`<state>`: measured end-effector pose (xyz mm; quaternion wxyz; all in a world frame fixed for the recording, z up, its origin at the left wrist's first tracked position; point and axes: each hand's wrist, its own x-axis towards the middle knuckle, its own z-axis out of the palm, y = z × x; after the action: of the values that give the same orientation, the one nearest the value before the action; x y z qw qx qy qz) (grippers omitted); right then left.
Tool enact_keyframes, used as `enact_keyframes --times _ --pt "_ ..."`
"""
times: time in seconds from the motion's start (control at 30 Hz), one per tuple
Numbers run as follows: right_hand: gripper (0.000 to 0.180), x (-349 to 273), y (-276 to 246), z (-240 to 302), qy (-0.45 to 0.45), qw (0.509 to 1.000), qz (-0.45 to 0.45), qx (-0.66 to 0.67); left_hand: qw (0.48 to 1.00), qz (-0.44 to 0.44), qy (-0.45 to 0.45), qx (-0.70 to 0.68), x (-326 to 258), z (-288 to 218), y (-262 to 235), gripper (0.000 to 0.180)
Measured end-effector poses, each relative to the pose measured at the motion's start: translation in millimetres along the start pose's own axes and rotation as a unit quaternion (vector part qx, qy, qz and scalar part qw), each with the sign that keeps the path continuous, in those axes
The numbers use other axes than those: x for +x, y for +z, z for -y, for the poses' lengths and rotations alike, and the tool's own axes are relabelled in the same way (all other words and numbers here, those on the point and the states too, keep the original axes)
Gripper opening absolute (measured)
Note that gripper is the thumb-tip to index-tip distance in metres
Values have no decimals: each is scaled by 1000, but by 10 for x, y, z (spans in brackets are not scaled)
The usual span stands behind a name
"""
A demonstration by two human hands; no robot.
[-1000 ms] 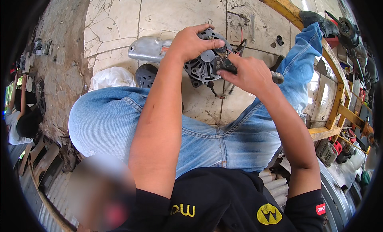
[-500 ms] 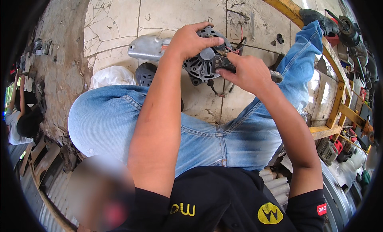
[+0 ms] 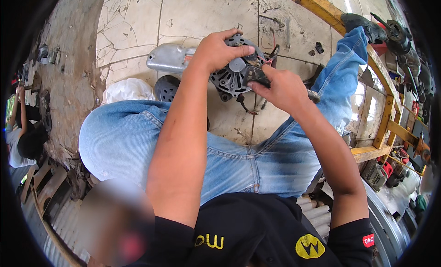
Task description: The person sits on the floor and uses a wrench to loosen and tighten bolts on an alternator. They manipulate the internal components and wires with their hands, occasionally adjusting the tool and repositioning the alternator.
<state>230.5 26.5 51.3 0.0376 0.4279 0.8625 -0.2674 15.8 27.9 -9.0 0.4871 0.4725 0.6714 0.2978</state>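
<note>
An alternator (image 3: pixel 227 83) with a slotted grey metal housing sits on the tiles between my legs. My left hand (image 3: pixel 219 51) is closed around its far left side, with the thumb stretched across the top. My right hand (image 3: pixel 285 88) grips a dark, worn tool (image 3: pixel 257 75) whose flat end lies against the alternator's right side. A rounded end pokes out beyond the heel of that hand; the palm hides the middle, so its exact kind is unclear. Thin wires and a short lead (image 3: pixel 245 105) stick out of the alternator.
A silver metal cover (image 3: pixel 165 58) lies left of the alternator, near a dark clog shoe (image 3: pixel 167 88) and a white plastic bag (image 3: pixel 128 91). A yellow metal frame (image 3: pixel 383 78) stands at the right, with machine parts beyond. Another person (image 3: pixel 27 138) is at far left.
Both hands stay on the alternator and the tool with nearly the same grip. The whole view has shifted slightly; little else differs.
</note>
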Motion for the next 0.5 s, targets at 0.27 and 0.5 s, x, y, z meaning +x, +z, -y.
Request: enact_keyframes --times 0.27,0.5 --pt "42 -14 -22 49 15 1000 14 -8 1000 11 10 -18 -1 25 -18 80" --pt "43 18 -46 42 6 1000 19 -7 1000 -2 12 0 -19 7 -14 78"
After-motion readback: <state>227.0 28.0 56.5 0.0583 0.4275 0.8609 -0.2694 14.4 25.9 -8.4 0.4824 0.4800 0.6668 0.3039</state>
